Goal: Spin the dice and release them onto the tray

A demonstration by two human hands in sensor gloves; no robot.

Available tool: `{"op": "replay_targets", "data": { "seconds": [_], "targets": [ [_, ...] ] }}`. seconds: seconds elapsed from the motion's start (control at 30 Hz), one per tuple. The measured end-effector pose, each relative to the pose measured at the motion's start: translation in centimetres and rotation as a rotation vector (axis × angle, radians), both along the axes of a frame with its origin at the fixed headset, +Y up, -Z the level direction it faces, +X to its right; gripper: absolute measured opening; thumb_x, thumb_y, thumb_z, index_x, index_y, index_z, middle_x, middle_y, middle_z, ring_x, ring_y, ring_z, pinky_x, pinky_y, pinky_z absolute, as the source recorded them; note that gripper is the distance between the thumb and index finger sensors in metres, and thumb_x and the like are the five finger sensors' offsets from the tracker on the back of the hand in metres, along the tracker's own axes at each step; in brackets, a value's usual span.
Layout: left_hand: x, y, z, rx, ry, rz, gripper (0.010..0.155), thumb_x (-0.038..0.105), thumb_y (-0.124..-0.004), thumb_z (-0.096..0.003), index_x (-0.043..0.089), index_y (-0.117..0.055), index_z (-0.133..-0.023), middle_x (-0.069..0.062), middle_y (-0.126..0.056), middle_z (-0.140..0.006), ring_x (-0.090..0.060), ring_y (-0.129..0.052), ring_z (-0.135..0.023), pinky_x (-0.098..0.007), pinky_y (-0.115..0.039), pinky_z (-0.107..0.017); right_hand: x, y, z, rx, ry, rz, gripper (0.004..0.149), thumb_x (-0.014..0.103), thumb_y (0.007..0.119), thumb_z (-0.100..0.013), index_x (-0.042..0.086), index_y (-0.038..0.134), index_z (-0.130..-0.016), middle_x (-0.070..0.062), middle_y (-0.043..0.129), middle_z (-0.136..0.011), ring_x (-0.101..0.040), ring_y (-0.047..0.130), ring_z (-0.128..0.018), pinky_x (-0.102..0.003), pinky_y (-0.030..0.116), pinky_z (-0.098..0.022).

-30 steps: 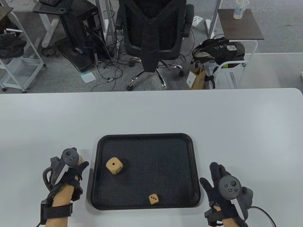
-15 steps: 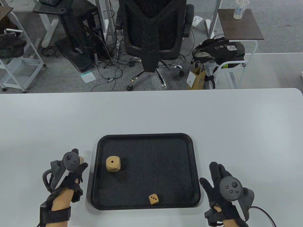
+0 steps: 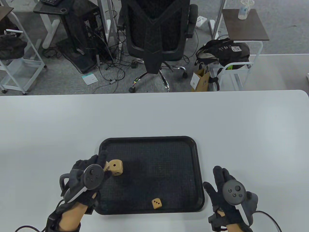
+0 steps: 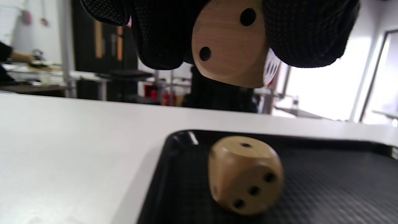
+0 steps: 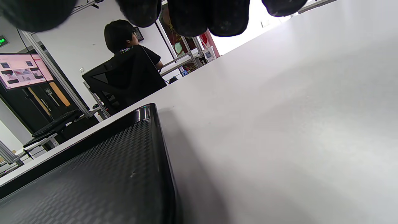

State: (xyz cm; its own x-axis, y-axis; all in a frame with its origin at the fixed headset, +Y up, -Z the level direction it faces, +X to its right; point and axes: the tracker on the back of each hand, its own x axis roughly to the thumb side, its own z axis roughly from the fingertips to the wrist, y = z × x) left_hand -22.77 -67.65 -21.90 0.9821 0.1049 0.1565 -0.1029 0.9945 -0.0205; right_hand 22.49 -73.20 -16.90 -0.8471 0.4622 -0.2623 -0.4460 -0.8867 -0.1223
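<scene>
My left hand [image 3: 93,169] pinches a wooden die [image 4: 228,43] above the tray [image 3: 149,139]'s left edge, beside a resting die [image 3: 115,167]; my right hand [image 3: 225,187] lies flat, holding nothing.

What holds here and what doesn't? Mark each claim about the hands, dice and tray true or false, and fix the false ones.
1. The left hand pinches a wooden die above the tray. True.
2. Three dice lie on the tray. False: two lie there, the large die and the small die; the third is in the fingers.
3. The right hand holds a die. False: it rests open on the table, right of the tray, holding nothing.
4. The large die shows one pip on top. True.
5. The small die sits at the tray's far edge. False: it lies near the near edge.
</scene>
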Motion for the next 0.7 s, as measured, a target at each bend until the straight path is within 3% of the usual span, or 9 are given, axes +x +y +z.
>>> {"op": "replay_targets", "data": {
  "seconds": [0.2,0.27,0.4,0.57,0.7],
  "targets": [
    [4.0,-1.2,1.5,-0.075,-0.140,-0.102,0.070,0.049,-0.083,-0.0414,0.031,-0.059,-0.105,-0.014,-0.073,-0.104,-0.037,-0.090,-0.079,-0.062,-0.061,-0.071,0.0,0.0,0.0,-0.005,-0.003,0.001,0.079,0.064,0.066,-0.034,0.036,0.046,-0.105,-0.003,0.050,-0.113,-0.033,0.057,-0.102,-0.061,0.048,-0.075],
    [5.2,-2.0,2.0,-0.131,-0.185,-0.121,0.072,0.042,-0.088,-0.0394,0.031,-0.060,-0.104,-0.014,-0.073,-0.104,-0.037,-0.090,-0.079,-0.062,-0.061,-0.071,0.0,0.0,0.0,-0.005,-0.003,0.002,0.079,0.064,0.066,-0.034,0.036,0.047,-0.105,-0.003,0.050,-0.113,-0.033,0.057,-0.102,-0.061,0.048,-0.075],
    [7.8,-3.9,2.5,-0.244,-0.296,-0.206,0.072,0.042,-0.090,-0.0386,0.032,-0.061,-0.104,-0.013,-0.074,-0.104,-0.036,-0.091,-0.080,-0.061,-0.062,-0.071,-0.1,0.1,0.0,-0.005,0.003,0.005,0.079,0.064,0.066,-0.034,0.036,0.046,-0.105,-0.003,0.050,-0.113,-0.033,0.057,-0.102,-0.061,0.048,-0.075],
    [10.4,-5.7,2.3,-0.348,-0.330,-0.339,0.068,0.038,-0.091,-0.0397,0.033,-0.064,-0.102,-0.012,-0.071,-0.106,-0.037,-0.088,-0.085,-0.062,-0.060,-0.072,-0.1,0.2,0.1,0.002,0.012,0.003,0.079,0.064,0.066,-0.034,0.036,0.047,-0.105,-0.003,0.051,-0.113,-0.033,0.058,-0.102,-0.061,0.049,-0.075],
    [11.8,-6.5,2.8,-0.414,-0.379,-0.401,0.066,0.029,-0.091,-0.0415,0.035,-0.065,-0.101,-0.012,-0.059,-0.112,-0.039,-0.078,-0.094,-0.063,-0.054,-0.075,-0.1,0.2,0.1,0.001,0.017,0.003,0.079,0.064,0.066,-0.034,0.036,0.047,-0.105,-0.003,0.051,-0.112,-0.034,0.058,-0.102,-0.061,0.049,-0.075]
  ]
}}
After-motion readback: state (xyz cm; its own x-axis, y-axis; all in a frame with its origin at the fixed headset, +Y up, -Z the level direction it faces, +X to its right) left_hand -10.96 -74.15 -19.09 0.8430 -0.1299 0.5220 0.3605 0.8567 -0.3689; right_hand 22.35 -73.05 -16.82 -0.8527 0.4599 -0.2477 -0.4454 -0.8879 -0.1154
